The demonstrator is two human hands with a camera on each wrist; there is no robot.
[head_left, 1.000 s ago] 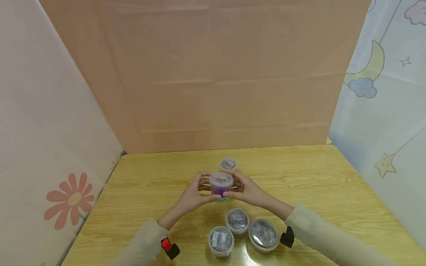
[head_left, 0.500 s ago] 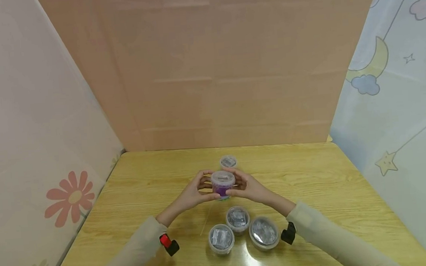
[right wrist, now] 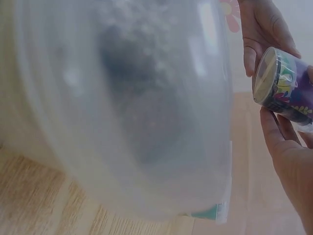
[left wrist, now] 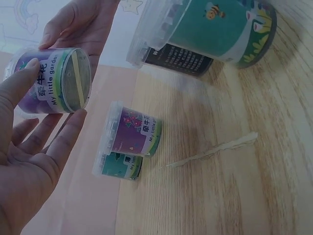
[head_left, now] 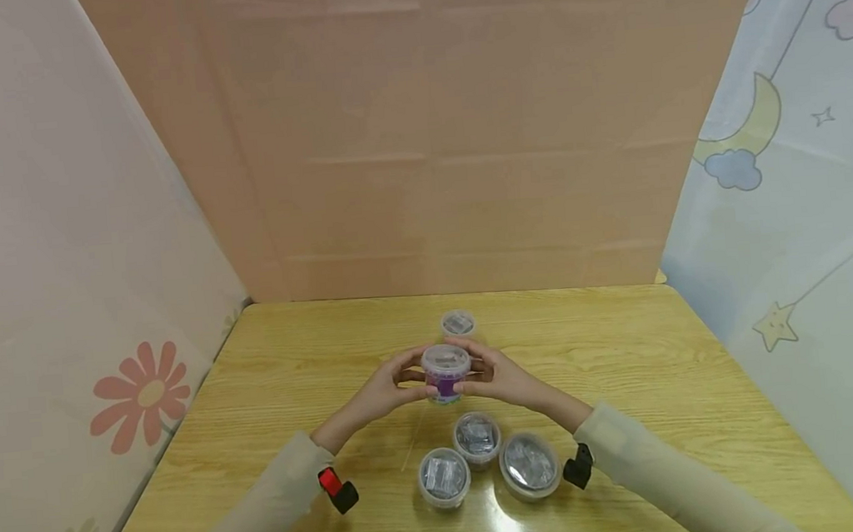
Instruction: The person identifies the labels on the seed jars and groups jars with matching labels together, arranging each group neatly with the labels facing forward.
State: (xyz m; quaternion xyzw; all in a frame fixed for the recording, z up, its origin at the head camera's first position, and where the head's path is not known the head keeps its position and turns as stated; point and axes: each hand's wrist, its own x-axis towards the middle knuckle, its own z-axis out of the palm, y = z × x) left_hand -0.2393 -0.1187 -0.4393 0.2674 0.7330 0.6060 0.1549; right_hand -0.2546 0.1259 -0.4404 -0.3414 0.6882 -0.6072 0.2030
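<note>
Head view is showing us holding a purple-labelled pot [head_left: 446, 373] up off the worktop [head_left: 630, 367], near its middle, between both hands. Our left hand [head_left: 384, 393] is gripping it from nine o'clock and our right hand [head_left: 499, 380] from three o'clock, fingers [head_left: 404, 360] curled round the sides and thumbs pinching low, probably so the clear lid is staying level and facing up at us.

Left wrist view is showing the same pot [left wrist: 51, 81] lying sideways to that camera, its base with a pale band turned toward the lens, our fingertips [left wrist: 73, 120] pressing on its rim.

At twelve o'clock from the held pot, one small pot [head_left: 457, 324] is standing alone. At six o'clock, three more lidded pots are sitting close together: a small one [head_left: 476, 437], another [head_left: 443, 478] at its seven o'clock, and a wider one [head_left: 528, 467] at its four o'clock. They are standing upright, likely to keep their contents in. A thin pale strip [left wrist: 215, 149] is lying on the wood.
</note>
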